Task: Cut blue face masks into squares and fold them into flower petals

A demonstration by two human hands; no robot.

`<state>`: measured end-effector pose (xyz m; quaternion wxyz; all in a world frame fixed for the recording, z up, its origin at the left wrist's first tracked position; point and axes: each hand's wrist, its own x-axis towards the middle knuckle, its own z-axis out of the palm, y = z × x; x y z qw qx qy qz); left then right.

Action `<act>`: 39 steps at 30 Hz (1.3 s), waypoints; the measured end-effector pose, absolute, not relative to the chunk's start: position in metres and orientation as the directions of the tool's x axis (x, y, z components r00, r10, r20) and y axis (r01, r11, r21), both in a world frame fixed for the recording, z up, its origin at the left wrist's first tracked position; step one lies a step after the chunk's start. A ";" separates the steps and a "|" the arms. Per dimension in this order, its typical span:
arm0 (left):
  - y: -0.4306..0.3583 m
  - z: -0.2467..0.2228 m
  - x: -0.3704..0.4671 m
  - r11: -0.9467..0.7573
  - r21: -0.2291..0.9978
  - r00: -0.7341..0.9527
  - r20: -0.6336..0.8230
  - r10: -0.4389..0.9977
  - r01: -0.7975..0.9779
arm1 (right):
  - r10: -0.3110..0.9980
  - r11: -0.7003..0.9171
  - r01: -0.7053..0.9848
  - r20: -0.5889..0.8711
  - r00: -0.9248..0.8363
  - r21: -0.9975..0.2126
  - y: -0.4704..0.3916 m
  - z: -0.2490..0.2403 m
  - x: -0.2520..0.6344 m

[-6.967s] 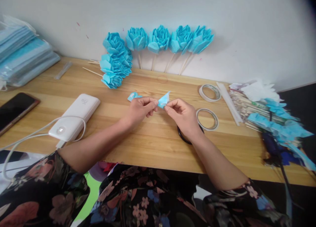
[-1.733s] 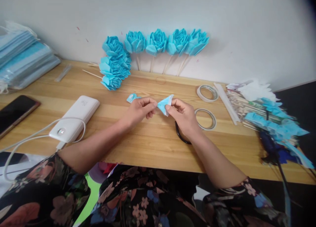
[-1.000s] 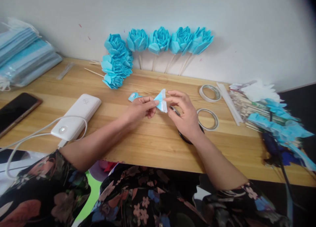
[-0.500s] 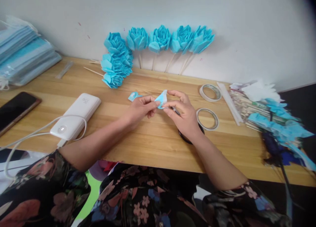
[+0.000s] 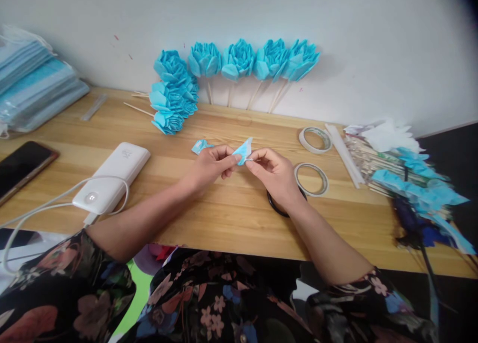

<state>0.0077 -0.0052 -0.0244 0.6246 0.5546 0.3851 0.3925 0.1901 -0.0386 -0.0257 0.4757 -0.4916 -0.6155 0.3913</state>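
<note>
**Brought together since half a second ago, when spread apart: fingers of the right hand (image 5: pixel 274 173)**

Nearest, along the bottom: black floral sleeves (image 5: pixel 56 278). Then, at left on the wooden worktop (image 5: pixel 224 218): a white power bank (image 5: pixel 112 178) with a cable (image 5: pixel 102 176), near a dark phone (image 5: pixel 26 169). Partly hidden beneath the right wrist: a black ring (image 5: pixel 275 209). At centre, just above the worktop: a small folded blue piece (image 5: pixel 243 149), clamped at its lower left by fingers of the left hand (image 5: pixel 211 169), pinched at its lower right by those of the right. Just beyond the left hand: another blue piece (image 5: pixel 200 146). Rightward: two tape rolls (image 5: pixel 312 193), white strips (image 5: pixel 342 156), a mixed heap (image 5: pixel 421 188). Farther back: blue flowers lying clustered (image 5: pixel 172 94). Farthest: four more on sticks, upright against the pale wall (image 5: pixel 354 59).
</note>
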 end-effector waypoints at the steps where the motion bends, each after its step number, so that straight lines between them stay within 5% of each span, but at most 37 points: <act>1: -0.005 -0.025 0.008 0.071 0.996 0.395 -0.042 0.918 -0.060 | 0.979 0.203 0.226 0.195 -0.058 -0.953 -0.039 -0.025 0.190; 10: -0.004 -0.027 0.007 0.026 0.999 0.403 -0.016 0.915 -0.020 | 0.993 0.108 0.095 0.103 -0.056 -0.990 -0.036 -0.027 0.190; 39: -0.007 -0.023 0.007 -0.041 0.992 0.431 -0.013 0.902 0.115 | 0.995 0.091 0.166 0.082 -0.063 -0.982 -0.038 -0.025 0.187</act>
